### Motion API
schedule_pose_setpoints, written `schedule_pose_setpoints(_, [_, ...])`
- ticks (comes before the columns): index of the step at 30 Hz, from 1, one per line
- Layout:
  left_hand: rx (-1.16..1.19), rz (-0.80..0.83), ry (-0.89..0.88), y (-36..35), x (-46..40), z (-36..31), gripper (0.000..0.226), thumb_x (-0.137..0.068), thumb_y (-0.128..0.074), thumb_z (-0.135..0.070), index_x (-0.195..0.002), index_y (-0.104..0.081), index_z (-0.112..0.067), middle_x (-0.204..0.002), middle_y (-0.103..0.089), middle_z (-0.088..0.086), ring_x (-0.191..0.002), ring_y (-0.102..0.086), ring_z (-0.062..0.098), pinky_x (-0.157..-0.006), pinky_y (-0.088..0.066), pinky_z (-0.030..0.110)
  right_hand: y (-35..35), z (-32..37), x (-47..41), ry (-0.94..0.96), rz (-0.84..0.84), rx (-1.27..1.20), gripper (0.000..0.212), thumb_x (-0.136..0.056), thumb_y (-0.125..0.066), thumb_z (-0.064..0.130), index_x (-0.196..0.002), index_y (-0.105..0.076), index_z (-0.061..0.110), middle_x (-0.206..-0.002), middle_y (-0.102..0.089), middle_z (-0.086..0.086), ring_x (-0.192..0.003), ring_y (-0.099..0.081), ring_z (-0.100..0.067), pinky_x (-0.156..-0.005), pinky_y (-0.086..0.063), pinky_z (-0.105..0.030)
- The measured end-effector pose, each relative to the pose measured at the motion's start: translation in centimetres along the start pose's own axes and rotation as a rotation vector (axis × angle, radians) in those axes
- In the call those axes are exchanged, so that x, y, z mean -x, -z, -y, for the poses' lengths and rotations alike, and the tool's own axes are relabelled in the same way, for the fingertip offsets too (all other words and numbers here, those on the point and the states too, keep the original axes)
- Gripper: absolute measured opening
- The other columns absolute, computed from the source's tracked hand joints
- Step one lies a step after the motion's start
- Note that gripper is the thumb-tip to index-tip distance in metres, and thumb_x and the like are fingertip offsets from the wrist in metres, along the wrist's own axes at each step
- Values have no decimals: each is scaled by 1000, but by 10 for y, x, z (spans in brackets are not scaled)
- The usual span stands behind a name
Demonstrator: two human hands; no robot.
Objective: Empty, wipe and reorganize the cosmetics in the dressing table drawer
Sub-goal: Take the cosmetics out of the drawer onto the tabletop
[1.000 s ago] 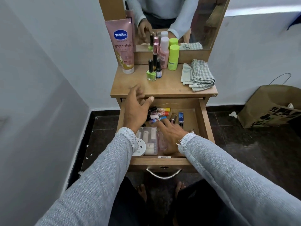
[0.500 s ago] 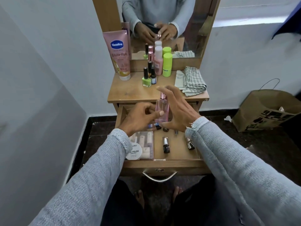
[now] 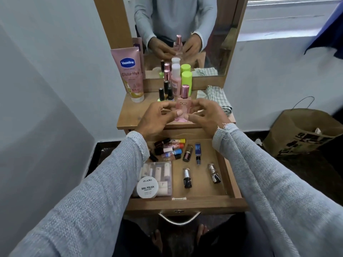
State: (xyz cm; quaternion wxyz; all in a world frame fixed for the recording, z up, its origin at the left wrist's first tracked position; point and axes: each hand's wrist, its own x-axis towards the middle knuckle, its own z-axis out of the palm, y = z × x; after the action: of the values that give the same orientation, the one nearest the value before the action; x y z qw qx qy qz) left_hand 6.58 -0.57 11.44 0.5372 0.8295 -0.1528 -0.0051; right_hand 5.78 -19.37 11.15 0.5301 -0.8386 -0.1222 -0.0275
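A pink perfume bottle (image 3: 183,104) with a rose cap stands upright at the front of the dressing table top (image 3: 130,114). My left hand (image 3: 157,117) and my right hand (image 3: 206,114) hold it from either side, thumbs against its lower part. Below them the drawer (image 3: 185,203) is pulled open. It holds a bunch of lip balm tubes (image 3: 170,147), several lipsticks (image 3: 187,178), a clear box (image 3: 163,173) and a white nail polish wipes tub (image 3: 147,188).
At the back of the table top stand a Vaseline tube (image 3: 130,71), nail polish bottles (image 3: 161,94), a pink bottle (image 3: 176,78) and a green bottle (image 3: 186,76). A checked cloth (image 3: 216,95) lies at the right. A paper bag (image 3: 300,132) sits on the floor, right.
My right hand lifted the pink bottle out of the drawer, my left hand joined it, and both have carried it up to the front of the table top.
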Motion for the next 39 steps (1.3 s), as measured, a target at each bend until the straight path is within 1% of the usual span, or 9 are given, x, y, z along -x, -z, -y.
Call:
schedule_pose_setpoints(3, [-22, -21, -26, -4, -10, 2, 22, -90, -68, -26, -110, -71, -18, -92, -69, -12, -90, -64, 4, -85, -50, 26, 4, -2, -11, -26, -21, 41, 31, -78, -79, 22, -102, -65, 11, -93, -68, -5, -83, -66, -19, -76, -58, -35])
schedule_pose_setpoints(7, [-24, -151, 42, -14, -18, 13, 32, -87, -71, -30, -115, -69, -15, -103, -70, -4, -99, -64, 10, -93, -53, 36, 10, -9, -22, -40, -125, 202, 26, -78, -79, 24, -95, -65, 10, -88, -67, 1, -77, -62, -10, -71, -54, -24])
schedule_pose_setpoints(9, [-94, -168, 71, -20, -18, 19, 34, -87, -71, -30, -118, -68, -15, -108, -69, -5, -100, -62, 8, -91, -52, 26, 11, -13, -28, -66, -235, 277, 25, -76, -79, 28, -89, -65, 12, -84, -67, 2, -75, -62, -10, -69, -53, -25])
schedule_pose_setpoints(12, [-192, -168, 66, -29, -16, 23, 36, -88, -70, -27, -121, -65, -15, -110, -65, -7, -97, -57, 3, -75, -41, 2, 10, -18, -40, -110, -345, 362, 29, -72, -78, 33, -86, -65, 12, -80, -64, 3, -77, -61, -15, -72, -54, -30])
schedule_pose_setpoints(15, [-217, -187, 47, -31, -19, 24, 34, -87, -71, -22, -119, -66, -14, -103, -63, -11, -88, -55, -5, -70, -36, -6, 3, -24, -54, -182, -412, 377, 28, -71, -78, 34, -83, -64, 13, -78, -62, 4, -76, -59, -16, -74, -54, -33])
schedule_pose_setpoints(17, [-218, -189, 24, -31, -19, 25, 34, -85, -72, -17, -118, -66, -13, -98, -65, -10, -84, -56, -7, -71, -37, -6, -3, -27, -62, -221, -430, 388, 29, -70, -78, 35, -85, -64, 13, -83, -66, -1, -80, -61, -19, -77, -54, -36])
schedule_pose_setpoints(21, [-202, -180, -13, -31, -16, 30, 35, -83, -73, -9, -117, -65, -12, -96, -66, -7, -84, -58, -7, -73, -42, -1, -7, -30, -74, -266, -447, 425, 32, -75, -75, 34, -93, -60, 12, -95, -66, -6, -89, -59, -24, -75, -44, -31])
schedule_pose_setpoints(35, [-104, -221, -57, -35, -12, 42, 36, -83, -69, 3, -117, -65, -8, -97, -66, -6, -90, -63, -2, -78, -49, 7, -7, -36, -94, -343, -455, 462, 34, -78, -76, 36, -98, -63, 12, -99, -65, -8, -92, -58, -26, -75, -40, -29])
schedule_pose_setpoints(39, [-90, -223, -57, -36, -12, 42, 35, -83, -69, 4, -116, -65, -7, -97, -66, -6, -89, -63, -4, -77, -49, 6, -7, -36, -95, -342, -464, 462, 33, -78, -77, 35, -96, -63, 12, -98, -65, -8, -86, -55, -23, -73, -40, -29])
